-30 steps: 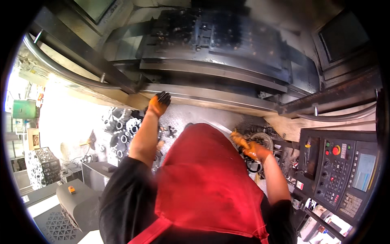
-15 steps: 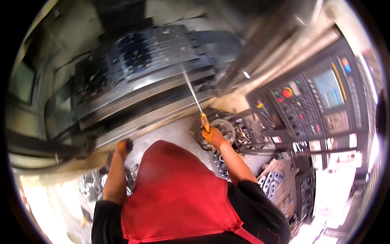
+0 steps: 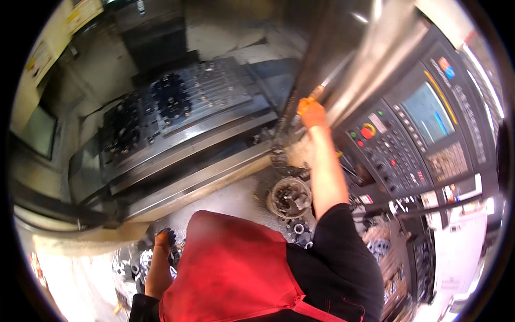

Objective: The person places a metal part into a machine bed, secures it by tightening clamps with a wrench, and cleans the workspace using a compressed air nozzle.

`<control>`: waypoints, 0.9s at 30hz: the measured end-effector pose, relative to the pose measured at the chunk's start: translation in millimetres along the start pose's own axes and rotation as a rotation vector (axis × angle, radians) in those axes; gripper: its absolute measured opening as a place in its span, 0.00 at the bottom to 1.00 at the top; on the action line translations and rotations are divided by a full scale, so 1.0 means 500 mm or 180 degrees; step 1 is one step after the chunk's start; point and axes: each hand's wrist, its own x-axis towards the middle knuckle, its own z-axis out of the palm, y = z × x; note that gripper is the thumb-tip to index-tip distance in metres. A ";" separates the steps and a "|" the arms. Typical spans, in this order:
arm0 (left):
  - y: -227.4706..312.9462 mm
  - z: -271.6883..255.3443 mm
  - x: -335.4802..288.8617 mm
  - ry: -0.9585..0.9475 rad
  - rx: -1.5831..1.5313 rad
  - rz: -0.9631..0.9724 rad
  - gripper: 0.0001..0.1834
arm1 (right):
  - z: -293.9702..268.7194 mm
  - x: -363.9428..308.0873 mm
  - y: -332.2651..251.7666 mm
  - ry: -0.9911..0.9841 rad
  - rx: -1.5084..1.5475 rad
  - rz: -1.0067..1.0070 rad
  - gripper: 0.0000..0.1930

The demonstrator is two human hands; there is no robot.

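Observation:
My right hand (image 3: pixel 311 111), in an orange glove, is closed around the handle of a long thin-shafted tool (image 3: pixel 316 94). Its metal shaft slants up and right in front of the machine's door edge; the blur hides its exact kind. At the lower left hangs my left hand (image 3: pixel 163 239), gloved in orange with dark fingers. Those fingers look loosely apart, and I see nothing held in them. Ahead, inside the machine, a grooved metal table (image 3: pixel 214 88) carries dark fixtures (image 3: pixel 171 96) and small scattered bits.
A control panel (image 3: pixel 399 134) with screen and red button stands at right. Below it are a round bucket (image 3: pixel 289 197) of metal scrap and dark ring-shaped parts (image 3: pixel 300 229). The machine's front sill (image 3: pixel 198 180) runs across before me. Grey metal parts (image 3: pixel 129 265) lie at lower left.
My right hand has risen and moved away from me with the tool, from above the bucket to the door edge. The shaft has swung from up-left to up-right. My left hand has dropped slightly lower in view.

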 end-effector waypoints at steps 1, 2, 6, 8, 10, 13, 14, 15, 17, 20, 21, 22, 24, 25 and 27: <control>-0.002 0.006 -0.028 0.0063 -0.0104 0.0102 0.13 | 0.001 0.010 0.013 -0.0571 -0.0340 0.0104 0.21; -0.012 0.001 -0.041 0.0008 -0.0253 0.0151 0.10 | 0.003 0.021 0.018 -0.1157 -0.0660 0.0128 0.23; -0.091 0.002 -0.087 0.0149 -0.0009 0.0090 0.16 | 0.091 -0.107 0.042 -0.1610 -0.0300 0.1034 0.27; -0.113 0.052 -0.118 -0.0156 0.0595 0.0115 0.13 | 0.171 -0.193 0.180 -0.1755 -0.0615 0.0474 0.26; -0.200 -0.090 -0.122 0.0430 0.0624 -0.0091 0.13 | 0.254 -0.336 0.087 -0.2901 -0.0244 0.0826 0.29; -0.214 -0.023 -0.118 0.0365 0.1406 -0.0259 0.14 | 0.309 -0.616 0.272 -0.3811 -0.0777 -0.0045 0.22; -0.204 0.016 -0.096 0.0227 0.1653 -0.0246 0.14 | 0.333 -0.705 0.373 -0.4337 -0.1253 -0.0839 0.15; -0.206 -0.009 -0.121 0.0347 0.1799 -0.0254 0.14 | 0.320 -0.794 0.361 -0.4585 -0.0777 -0.0343 0.16; -0.201 -0.038 -0.152 0.0498 0.2096 -0.0216 0.15 | 0.241 -0.877 0.333 -0.4374 0.0219 0.1570 0.16; -0.149 -0.034 -0.137 0.0499 0.2549 -0.0002 0.16 | 0.168 -0.919 0.333 -0.4071 0.0701 0.2467 0.17; -0.124 -0.014 -0.120 0.0456 0.2722 0.0108 0.16 | 0.158 -0.932 0.344 -0.3963 0.0763 0.2583 0.17; -0.091 0.017 -0.100 0.0389 0.2909 0.0252 0.16 | 0.159 -0.948 0.359 -0.3828 0.0854 0.2694 0.17; -0.050 0.055 -0.044 0.0315 0.3170 0.0506 0.17 | 0.177 -0.959 0.364 -0.3656 0.0921 0.2780 0.18; -0.018 0.085 -0.003 0.0276 0.3271 0.0651 0.17 | 0.194 -0.952 0.361 -0.3543 0.0979 0.2818 0.18; 0.024 0.127 0.065 0.0233 0.3434 0.0940 0.18 | 0.225 -0.958 0.349 -0.3421 0.1029 0.2907 0.18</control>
